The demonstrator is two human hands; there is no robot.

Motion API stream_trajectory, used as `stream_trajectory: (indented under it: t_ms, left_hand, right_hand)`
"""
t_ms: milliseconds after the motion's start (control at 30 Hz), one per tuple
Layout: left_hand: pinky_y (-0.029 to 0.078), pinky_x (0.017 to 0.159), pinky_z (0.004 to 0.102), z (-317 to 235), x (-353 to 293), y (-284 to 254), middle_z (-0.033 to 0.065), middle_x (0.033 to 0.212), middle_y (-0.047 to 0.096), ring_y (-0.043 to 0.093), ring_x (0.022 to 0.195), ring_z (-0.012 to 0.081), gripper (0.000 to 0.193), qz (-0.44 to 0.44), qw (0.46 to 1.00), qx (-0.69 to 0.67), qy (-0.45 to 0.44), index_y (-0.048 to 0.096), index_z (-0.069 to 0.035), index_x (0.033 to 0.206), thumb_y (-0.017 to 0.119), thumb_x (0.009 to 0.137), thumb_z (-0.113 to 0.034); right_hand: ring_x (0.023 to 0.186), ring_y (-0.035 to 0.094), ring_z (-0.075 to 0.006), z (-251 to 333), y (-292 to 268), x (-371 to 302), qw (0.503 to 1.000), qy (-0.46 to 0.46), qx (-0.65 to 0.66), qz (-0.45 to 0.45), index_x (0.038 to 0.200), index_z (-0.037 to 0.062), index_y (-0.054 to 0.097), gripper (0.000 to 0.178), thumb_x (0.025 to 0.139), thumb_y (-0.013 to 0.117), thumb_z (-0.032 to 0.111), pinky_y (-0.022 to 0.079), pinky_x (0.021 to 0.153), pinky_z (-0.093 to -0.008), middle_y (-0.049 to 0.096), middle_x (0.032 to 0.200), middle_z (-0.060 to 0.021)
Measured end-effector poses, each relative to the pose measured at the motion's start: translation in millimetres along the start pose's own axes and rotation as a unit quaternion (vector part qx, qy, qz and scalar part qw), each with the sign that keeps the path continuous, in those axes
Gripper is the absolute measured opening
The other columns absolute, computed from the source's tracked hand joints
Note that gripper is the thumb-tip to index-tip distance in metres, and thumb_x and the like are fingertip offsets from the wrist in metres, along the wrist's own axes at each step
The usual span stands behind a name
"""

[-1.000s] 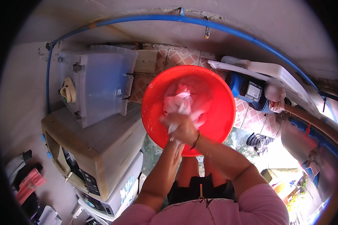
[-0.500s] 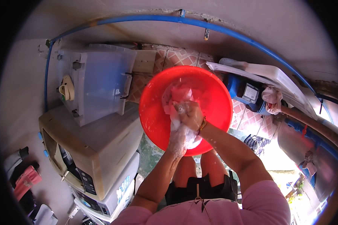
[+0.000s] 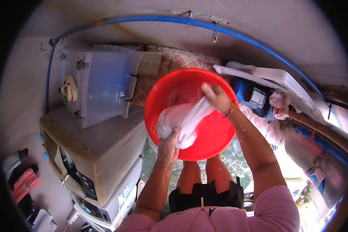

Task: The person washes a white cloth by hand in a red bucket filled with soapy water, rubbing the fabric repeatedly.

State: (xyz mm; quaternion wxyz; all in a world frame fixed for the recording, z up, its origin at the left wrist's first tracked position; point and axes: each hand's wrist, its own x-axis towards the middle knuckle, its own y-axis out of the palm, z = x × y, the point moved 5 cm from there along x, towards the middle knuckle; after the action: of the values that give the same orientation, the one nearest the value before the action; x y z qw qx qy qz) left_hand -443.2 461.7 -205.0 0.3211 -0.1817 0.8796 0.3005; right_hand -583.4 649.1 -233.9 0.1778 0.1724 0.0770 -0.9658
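Gripping the near end of a white cloth (image 3: 183, 118) in its fingers, the left hand (image 3: 168, 149) is steadying it within the red basin (image 3: 214, 137); the right hand (image 3: 219, 99) is clasping the far end. The cloth is being worked, seemingly unfinished.

Rumpled, matt white cloth (image 3: 181, 120) is seen against a smooth, round red plastic basin (image 3: 219, 129), a translucent plastic box (image 3: 108, 85) at ten o'clock.
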Motion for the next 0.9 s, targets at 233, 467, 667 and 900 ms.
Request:
stream_trajectory:
  t_ms: [233, 467, 667, 900]
  left_hand:
    - [0.050, 0.084, 0.0344, 5.1, 23.4, 0.6, 0.0129, 0.114, 0.053, 0.056, 0.101, 0.0216, 0.051, -0.078, 0.995, -0.020, 0.054, 0.036, 0.003, 0.128, 0.060, 0.087, -0.017]
    - [0.047, 0.080, 0.0309, 81.2, 29.6, -11.1, 0.0073, 0.116, 0.053, 0.055, 0.098, 0.0162, 0.071, -0.076, 0.977, 0.136, -0.144, 0.020, -0.009, 0.141, 0.059, 0.086, -0.033]
    - [0.047, 0.067, 0.0303, 77.4, 22.8, 1.5, 0.0045, 0.101, 0.058, 0.056, 0.081, 0.0137, 0.043, -0.114, 0.980, 0.091, -0.132, 0.045, -0.007, 0.119, 0.062, 0.085, -0.027]
    - [0.046, 0.064, 0.0273, 60.0, 5.7, 20.6, 0.0024, 0.099, 0.057, 0.054, 0.078, 0.0125, 0.029, -0.072, 0.975, 0.024, -0.209, 0.050, -0.005, 0.107, 0.062, 0.086, -0.020]
  right_hand:
    - [0.077, 0.061, -0.0136, -4.4, 30.5, -28.8, 0.946, -0.012, 0.297, 0.126, 0.085, -0.0001, 0.066, 0.016, 0.078, 0.070, 0.014, 0.049, 0.071, -0.0260, 0.065, 0.087, -0.0057]
    - [0.057, 0.055, -0.0201, 4.2, 73.1, -21.7, 0.990, 0.042, 0.094, -0.095, 0.065, 0.0059, 0.061, 0.018, 0.081, 0.063, 0.014, 0.045, 0.055, -0.0329, 0.053, 0.058, -0.0068]
    - [0.060, 0.057, -0.0230, 43.8, 123.3, -88.0, 0.912, -0.408, 0.024, -0.019, 0.077, 0.0015, 0.063, 0.007, 0.071, 0.060, 0.001, 0.045, 0.054, -0.0339, 0.057, 0.067, -0.0094]
    - [0.050, 0.053, -0.0229, 27.9, 79.2, -44.8, 0.956, -0.241, -0.092, -0.141, 0.071, 0.0017, 0.056, 0.015, 0.083, 0.060, 0.011, 0.045, 0.050, -0.0321, 0.052, 0.058, -0.0113]
